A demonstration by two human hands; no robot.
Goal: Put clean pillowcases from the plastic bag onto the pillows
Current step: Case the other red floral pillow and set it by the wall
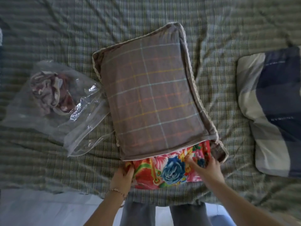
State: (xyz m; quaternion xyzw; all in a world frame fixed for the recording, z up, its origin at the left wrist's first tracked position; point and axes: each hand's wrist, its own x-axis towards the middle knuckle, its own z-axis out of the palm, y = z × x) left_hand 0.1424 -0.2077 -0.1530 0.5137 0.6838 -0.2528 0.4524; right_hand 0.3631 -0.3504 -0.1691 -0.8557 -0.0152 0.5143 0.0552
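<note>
A brown checked pillowcase [151,95] covers most of a pillow lying in the middle of the bed. The pillow's bright red floral end [169,168] sticks out of the case's open near edge. My left hand [123,176] grips the pillow's near left corner. My right hand [206,167] rests on the floral end near the right corner, fingers spread and lightly bent, next to a loose flap of the pillowcase [219,152]. A clear plastic bag [53,108] lies to the left with a crumpled purple-grey pillowcase [50,90] inside it.
A second pillow [273,111] in a blue and grey patchwork case lies at the right. The bed has a wrinkled green checked sheet [65,30]. My legs stand against the bed's near edge [162,201], over a pale floor [40,209].
</note>
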